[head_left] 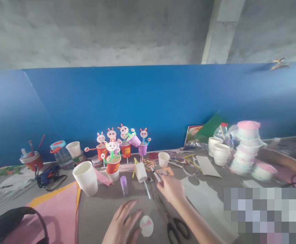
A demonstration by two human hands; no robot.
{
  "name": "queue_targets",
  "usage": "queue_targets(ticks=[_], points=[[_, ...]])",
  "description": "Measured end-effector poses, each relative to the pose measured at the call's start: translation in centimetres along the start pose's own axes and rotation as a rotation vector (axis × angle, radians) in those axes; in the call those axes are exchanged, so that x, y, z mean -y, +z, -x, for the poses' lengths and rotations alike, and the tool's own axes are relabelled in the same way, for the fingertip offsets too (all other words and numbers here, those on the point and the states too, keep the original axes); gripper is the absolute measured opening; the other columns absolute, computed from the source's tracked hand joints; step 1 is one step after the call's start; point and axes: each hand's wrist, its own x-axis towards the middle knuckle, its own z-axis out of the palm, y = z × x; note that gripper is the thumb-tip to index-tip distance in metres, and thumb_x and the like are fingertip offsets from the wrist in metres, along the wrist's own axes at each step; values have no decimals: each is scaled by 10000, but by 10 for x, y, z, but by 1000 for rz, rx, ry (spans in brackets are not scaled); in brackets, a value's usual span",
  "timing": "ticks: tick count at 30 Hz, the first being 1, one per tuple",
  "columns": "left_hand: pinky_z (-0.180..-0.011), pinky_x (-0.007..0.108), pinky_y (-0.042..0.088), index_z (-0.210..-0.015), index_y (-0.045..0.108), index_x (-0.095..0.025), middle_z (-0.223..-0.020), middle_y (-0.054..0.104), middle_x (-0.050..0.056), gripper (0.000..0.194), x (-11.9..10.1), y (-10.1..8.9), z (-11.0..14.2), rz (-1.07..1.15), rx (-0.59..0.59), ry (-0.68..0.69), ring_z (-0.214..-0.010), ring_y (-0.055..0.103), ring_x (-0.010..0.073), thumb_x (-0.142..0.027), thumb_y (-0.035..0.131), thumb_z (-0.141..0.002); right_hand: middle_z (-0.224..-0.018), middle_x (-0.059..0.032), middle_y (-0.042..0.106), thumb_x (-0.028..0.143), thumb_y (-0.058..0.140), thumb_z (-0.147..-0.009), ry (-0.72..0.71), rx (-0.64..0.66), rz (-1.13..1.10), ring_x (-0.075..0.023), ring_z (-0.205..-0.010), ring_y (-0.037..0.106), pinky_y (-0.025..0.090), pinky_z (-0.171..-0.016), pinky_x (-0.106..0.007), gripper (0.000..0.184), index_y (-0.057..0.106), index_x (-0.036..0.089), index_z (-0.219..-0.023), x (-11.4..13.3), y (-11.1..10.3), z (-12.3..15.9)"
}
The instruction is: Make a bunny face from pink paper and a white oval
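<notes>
My left hand [123, 222] rests on the grey table with its fingers spread, holding nothing. Beside its fingertips lies a white paper oval [146, 226] with a pink mark. My right hand [172, 190] reaches forward, its fingers closed on the near end of a white marker [157, 175]. A pair of scissors [172, 220] with dark handles lies below my right forearm. Just left of the marker, a white paper cup [140, 172] lies tipped over with a pale straw [147, 189] sticking out. A purple glue stick [123, 185] stands nearer my left hand.
Several rabbit figures on cups [113, 162] stand along the back. A large white cup [86, 178] and pink paper [56, 213] are at left, with a blue glue gun [48, 176] beyond. Stacked cups [247, 149] rise at right, near another person's arm [282, 161].
</notes>
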Motion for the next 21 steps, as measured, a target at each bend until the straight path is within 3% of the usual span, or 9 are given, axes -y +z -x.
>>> queue_targets(ticks=[3, 5, 6, 7, 9, 11, 14, 18, 21], points=[[-989, 400, 545, -1380, 472, -184, -1427, 556, 147, 502, -3, -21, -24, -33, -82, -21, -1292, 535, 265, -153, 563, -888, -662, -29, 680, 232, 493, -880, 47, -18, -37, -192, -585, 635, 308, -516, -256, 142, 594, 209, -784, -8, -25, 22], [-1016, 465, 513, -1443, 398, -165, -1479, 496, 165, 573, -7, -30, -41, -81, -107, -40, -1348, 465, 304, -157, 567, -896, -646, 11, 635, 238, 531, -830, -55, 22, -179, -160, -585, 586, 326, -545, -245, 114, 530, 221, -717, -11, -44, 46], [-1028, 504, 492, -1444, 393, -160, -1463, 515, 166, 569, -8, -32, -48, -96, -112, -33, -1343, 466, 320, -151, 558, -900, -613, 31, 598, 232, 539, -814, -147, 113, -334, -146, -584, 563, 335, -551, -231, 130, 498, 223, -691, -12, -52, 58], [-1034, 526, 477, -1407, 436, -166, -1392, 585, 151, 513, -9, -33, -54, -83, -107, -17, -1296, 513, 317, -126, 535, -905, -584, 47, 560, 236, 537, -814, -191, 222, -496, -129, -557, 529, 329, -533, -217, 152, 473, 223, -677, -12, -58, 68], [-962, 491, 519, -1220, 570, -184, -1127, 726, 93, 333, -11, -29, -60, -6, -60, -10, -1080, 646, 277, -89, 497, -909, -548, 63, 477, 280, 548, -825, -194, 310, -760, -109, -525, 463, 306, -500, -204, 208, 440, 220, -657, -10, -61, 81], [-791, 404, 568, -1001, 622, -195, -861, 738, 39, 179, -14, -21, -59, 71, -3, -55, -821, 684, 235, -97, 502, -912, -563, 68, 453, 390, 539, -866, -105, 302, -1002, -89, -474, 407, 299, -465, -201, 266, 448, 219, -684, -5, -52, 85], [-612, 325, 531, -844, 608, -204, -714, 699, 16, 104, -23, -5, -51, 99, 36, -119, -643, 654, 216, -158, 542, -911, -601, 70, 489, 579, 519, -886, 41, 287, -1275, -62, -402, 356, 292, -405, -190, 372, 507, 213, -817, 10, -25, 81], [-552, 268, 479, -818, 589, -204, -707, 698, 26, 183, -33, 7, -40, 131, 52, -161, -612, 655, 189, -217, 470, -957, -487, 99, 381, 703, 568, -823, 39, 228, -1358, -56, -402, 282, 193, -389, -181, 512, 511, 204, -727, 34, 7, 75], [-496, 264, 424, -768, 575, -209, -643, 674, 43, 420, -36, 13, -30, 156, 63, -200, -551, 633, 182, -364, 282, -1026, -399, 109, 315, 723, 539, -838, 69, 225, -1439, -62, -385, 256, 187, -403, -199, 548, 464, 216, -644, 42, 17, 81]])
